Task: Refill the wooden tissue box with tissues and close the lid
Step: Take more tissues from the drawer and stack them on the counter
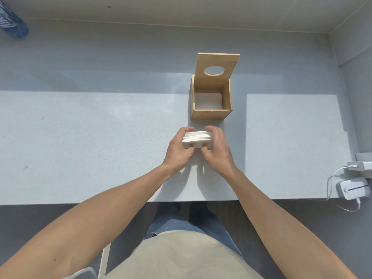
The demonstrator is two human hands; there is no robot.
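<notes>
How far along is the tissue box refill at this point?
Done: the lid stands open, and the box seems to hold some white tissue at the bottom. In hand: both hands, left and right, grip a tissue stack just before the box. Left: drop it in, close the lid.

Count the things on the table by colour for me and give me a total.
Wooden: 1, the tissue box with its lid up
White: 3, the tissue stack held in both hands, and a charger and small device at the right edge
Blue: 1, a packet at far left
Total: 5
</notes>
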